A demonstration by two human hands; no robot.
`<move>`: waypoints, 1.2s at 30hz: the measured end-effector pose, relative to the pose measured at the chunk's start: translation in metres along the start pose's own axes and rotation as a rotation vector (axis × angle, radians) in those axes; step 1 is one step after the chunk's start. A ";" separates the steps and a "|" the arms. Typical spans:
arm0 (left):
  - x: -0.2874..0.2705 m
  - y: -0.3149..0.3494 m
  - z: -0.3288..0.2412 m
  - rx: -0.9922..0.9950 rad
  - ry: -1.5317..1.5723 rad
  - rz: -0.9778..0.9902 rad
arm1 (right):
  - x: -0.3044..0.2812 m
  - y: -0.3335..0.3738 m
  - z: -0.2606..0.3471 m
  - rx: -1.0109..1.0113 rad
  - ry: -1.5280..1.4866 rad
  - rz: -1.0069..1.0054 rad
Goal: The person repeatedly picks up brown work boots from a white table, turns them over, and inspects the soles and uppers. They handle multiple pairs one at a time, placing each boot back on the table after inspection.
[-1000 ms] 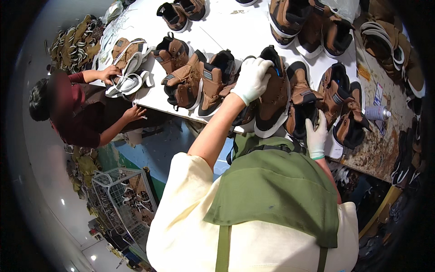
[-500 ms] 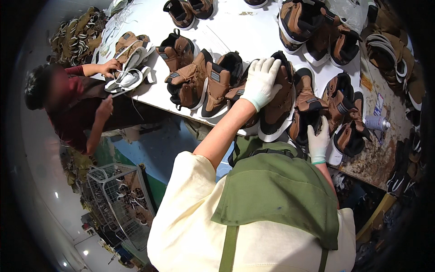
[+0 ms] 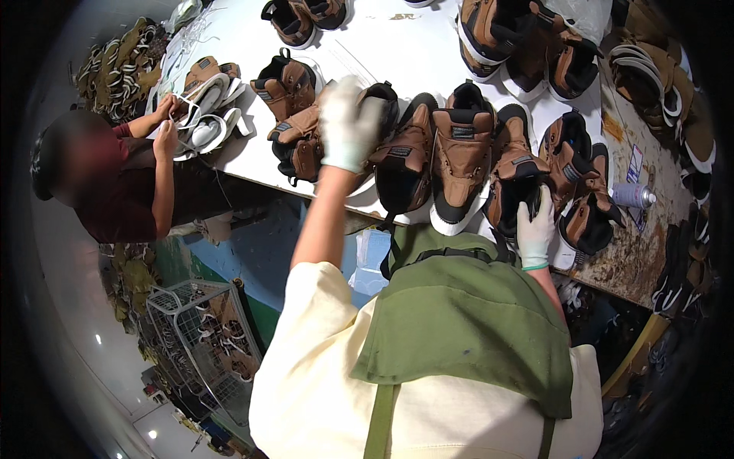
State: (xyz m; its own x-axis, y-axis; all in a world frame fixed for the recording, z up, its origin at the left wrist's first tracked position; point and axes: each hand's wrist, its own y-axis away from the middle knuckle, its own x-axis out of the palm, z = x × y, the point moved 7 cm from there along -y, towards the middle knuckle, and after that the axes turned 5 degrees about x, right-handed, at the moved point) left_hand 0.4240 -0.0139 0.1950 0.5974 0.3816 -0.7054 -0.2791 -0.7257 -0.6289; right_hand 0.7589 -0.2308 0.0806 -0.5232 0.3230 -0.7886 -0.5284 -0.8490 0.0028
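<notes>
My left hand (image 3: 350, 126), in a white glove and smeared by motion, is over a row of brown high-top shoes on the table. It covers part of a shoe (image 3: 298, 130) and hides what its fingers touch. My right hand (image 3: 537, 233), also gloved, has thumb and fingers at the black-lined collar of a brown shoe (image 3: 514, 200) by the near edge. Between my hands stand a shoe with its opening toward me (image 3: 401, 180) and another with its toe toward me (image 3: 460, 157).
More brown shoes (image 3: 569, 164) crowd the right side of the white table (image 3: 382, 46), near a spray can (image 3: 633, 196). Across the left corner, a co-worker in dark red (image 3: 122, 183) handles white-soled shoes (image 3: 205, 107). A wire cart (image 3: 202, 336) stands on the floor, lower left.
My left hand has left the shoe with its toe toward me and swung left over the other shoes. My right hand stays at the same shoe. The co-worker's hands have come closer together.
</notes>
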 end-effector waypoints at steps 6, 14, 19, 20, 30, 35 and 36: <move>-0.081 0.021 0.192 -0.335 -0.586 0.143 | 0.000 0.000 0.002 -0.049 -0.022 0.017; -0.047 0.011 0.247 -0.413 -0.672 0.425 | 0.001 -0.002 0.001 -0.024 0.015 0.010; -0.033 0.003 0.260 -0.464 -0.597 0.456 | -0.003 0.001 0.004 -0.020 0.032 -0.012; -0.033 0.000 0.255 -0.508 -0.590 0.471 | -0.002 0.001 0.002 -0.022 0.034 -0.016; -0.031 0.011 0.266 -0.501 -0.590 0.394 | 0.001 -0.003 0.001 -0.027 0.050 0.019; -0.052 0.018 0.267 -0.353 -0.595 0.435 | 0.002 -0.004 0.001 -0.033 0.039 0.022; -0.056 0.018 0.262 -0.334 -0.575 0.436 | 0.001 -0.004 0.000 -0.032 0.039 0.021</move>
State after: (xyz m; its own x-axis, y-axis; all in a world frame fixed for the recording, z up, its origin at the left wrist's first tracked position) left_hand 0.1884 0.1017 0.1370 -0.0207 0.1927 -0.9810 -0.1037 -0.9764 -0.1896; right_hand 0.7611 -0.2269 0.0799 -0.5074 0.2888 -0.8118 -0.4957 -0.8685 0.0009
